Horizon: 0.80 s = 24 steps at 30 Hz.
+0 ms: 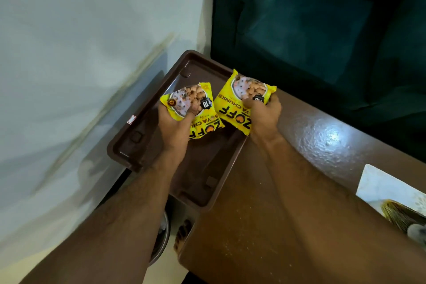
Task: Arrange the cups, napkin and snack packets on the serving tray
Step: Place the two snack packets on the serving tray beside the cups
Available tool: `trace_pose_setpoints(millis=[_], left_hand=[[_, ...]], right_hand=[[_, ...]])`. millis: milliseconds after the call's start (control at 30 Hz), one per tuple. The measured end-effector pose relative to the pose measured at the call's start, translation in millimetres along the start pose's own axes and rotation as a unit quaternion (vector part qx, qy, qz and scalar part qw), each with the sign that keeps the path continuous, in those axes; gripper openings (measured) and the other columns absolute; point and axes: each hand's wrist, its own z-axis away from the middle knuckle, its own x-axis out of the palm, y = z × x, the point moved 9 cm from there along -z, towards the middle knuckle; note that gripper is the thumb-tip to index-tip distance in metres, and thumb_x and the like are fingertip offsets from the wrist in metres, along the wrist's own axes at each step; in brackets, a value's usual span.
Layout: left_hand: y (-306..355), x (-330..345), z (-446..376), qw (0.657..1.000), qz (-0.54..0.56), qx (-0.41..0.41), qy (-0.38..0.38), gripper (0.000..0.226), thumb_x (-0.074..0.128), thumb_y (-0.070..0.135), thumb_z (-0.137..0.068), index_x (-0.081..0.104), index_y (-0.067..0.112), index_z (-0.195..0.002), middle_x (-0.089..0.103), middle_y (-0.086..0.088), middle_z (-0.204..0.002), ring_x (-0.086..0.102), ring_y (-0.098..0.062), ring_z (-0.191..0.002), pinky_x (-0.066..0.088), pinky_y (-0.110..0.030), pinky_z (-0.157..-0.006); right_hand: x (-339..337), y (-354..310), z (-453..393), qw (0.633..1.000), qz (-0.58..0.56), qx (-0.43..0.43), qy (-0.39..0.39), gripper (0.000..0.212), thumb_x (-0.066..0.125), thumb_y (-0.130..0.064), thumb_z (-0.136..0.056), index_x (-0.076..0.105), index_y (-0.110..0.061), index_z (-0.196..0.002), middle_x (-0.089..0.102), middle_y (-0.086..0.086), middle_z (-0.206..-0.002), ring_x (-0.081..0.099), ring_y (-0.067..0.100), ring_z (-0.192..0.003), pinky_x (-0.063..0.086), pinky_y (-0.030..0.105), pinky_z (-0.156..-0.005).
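A dark brown serving tray rests on the left end of a brown table, partly overhanging its edge. My left hand grips a yellow snack packet above the tray's middle. My right hand grips a second yellow snack packet over the tray's right rim. Both packets are held off the tray surface, side by side. A white napkin lies at the table's right edge. No cups are in view.
A dark green sofa stands behind the table. A pale wall fills the left. A brown and gold object lies on the napkin at the far right. A round metal object and a foot show below the tray.
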Motion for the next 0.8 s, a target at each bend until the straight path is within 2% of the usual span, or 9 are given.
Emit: trace_pose_setpoints(millis=[67, 133, 200, 300, 400, 500, 567, 700, 800], left_hand=[[-4, 15, 0, 0.997, 0.065, -0.044, 0.001, 0.070, 0.092, 0.014, -0.071, 0.057, 0.009, -0.131, 0.075, -0.002, -0.117, 0.075, -0.011, -0.103, 0.063, -0.032, -0.082], [-10, 31, 5, 0.986, 0.133, -0.105, -0.003, 0.069, 0.091, 0.011, -0.072, 0.059, 0.009, -0.133, 0.075, -0.010, -0.119, 0.075, -0.024, -0.105, 0.063, -0.049, -0.085], [-16, 51, 16, 0.980, 0.140, -0.138, -0.029, 0.065, 0.091, 0.009, -0.071, 0.063, 0.010, -0.129, 0.076, -0.011, -0.117, 0.075, -0.029, -0.107, 0.061, -0.055, -0.088], [-22, 76, 41, 0.978, 0.121, -0.159, -0.067, 0.055, 0.093, 0.007, -0.067, 0.069, 0.011, -0.117, 0.078, -0.013, -0.112, 0.075, -0.032, -0.107, 0.060, -0.060, -0.090], [-25, 93, 63, 0.975, 0.106, -0.178, -0.076, 0.044, 0.091, 0.004, -0.069, 0.070, 0.013, -0.106, 0.079, -0.014, -0.109, 0.076, -0.032, -0.102, 0.060, -0.061, -0.087], [-25, 106, 74, 0.974, 0.079, -0.185, -0.107, 0.046, 0.091, 0.005, -0.070, 0.072, 0.009, -0.113, 0.079, -0.013, -0.107, 0.077, -0.032, -0.099, 0.064, -0.053, -0.077], [-24, 118, 83, 0.974, 0.047, -0.179, -0.127, 0.050, 0.093, 0.008, -0.068, 0.073, 0.010, -0.115, 0.080, -0.010, -0.103, 0.078, -0.029, -0.095, 0.065, -0.045, -0.071], [-22, 146, 105, 0.974, -0.002, -0.164, -0.156, 0.054, 0.095, 0.011, -0.064, 0.074, 0.012, -0.114, 0.080, -0.007, -0.104, 0.078, -0.025, -0.095, 0.064, -0.046, -0.081], [-25, 175, 130, 0.970, -0.023, -0.160, -0.180, 0.053, 0.095, 0.022, -0.065, 0.074, 0.013, -0.113, 0.080, -0.007, -0.104, 0.078, -0.023, -0.094, 0.064, -0.044, -0.080]], right_hand=[[-18, 2, 1, 0.989, -0.132, 0.065, 0.024, 0.042, 0.072, 0.011, -0.080, 0.063, 0.000, -0.120, 0.074, 0.022, -0.109, 0.074, 0.037, -0.093, 0.062, 0.054, -0.079], [-31, 5, 1, 0.966, -0.227, 0.124, 0.022, 0.046, 0.073, 0.006, -0.083, 0.061, 0.001, -0.128, 0.071, 0.026, -0.119, 0.071, 0.042, -0.104, 0.058, 0.062, -0.088], [-44, 2, 5, 0.959, -0.245, 0.144, 0.003, 0.050, 0.075, -0.001, -0.085, 0.060, -0.002, -0.133, 0.070, 0.024, -0.123, 0.069, 0.041, -0.112, 0.057, 0.058, -0.094], [-67, -4, 14, 0.969, -0.207, 0.137, 0.002, 0.055, 0.079, 0.002, -0.080, 0.059, 0.002, -0.131, 0.071, 0.025, -0.120, 0.072, 0.039, -0.103, 0.063, 0.047, -0.078], [-99, -6, 17, 0.969, -0.203, 0.137, 0.025, 0.066, 0.080, 0.011, -0.072, 0.054, 0.005, -0.132, 0.071, 0.028, -0.117, 0.073, 0.043, -0.100, 0.061, 0.060, -0.079], [-125, -9, 15, 0.970, -0.202, 0.132, 0.026, 0.069, 0.080, 0.014, -0.069, 0.054, 0.001, -0.132, 0.071, 0.027, -0.116, 0.073, 0.044, -0.100, 0.057, 0.068, -0.084], [-144, -13, 14, 0.972, -0.199, 0.121, 0.018, 0.063, 0.079, 0.014, -0.071, 0.058, -0.001, -0.128, 0.073, 0.026, -0.114, 0.073, 0.044, -0.099, 0.056, 0.068, -0.086], [-186, -24, 13, 0.978, -0.188, 0.087, 0.006, 0.048, 0.079, 0.014, -0.070, 0.065, -0.006, -0.112, 0.076, 0.023, -0.107, 0.075, 0.043, -0.093, 0.056, 0.070, -0.081], [-225, -34, 12, 0.977, -0.201, 0.071, 0.027, 0.037, 0.082, 0.009, -0.072, 0.067, -0.012, -0.100, 0.079, 0.016, -0.093, 0.077, 0.039, -0.085, 0.059, 0.066, -0.074]])
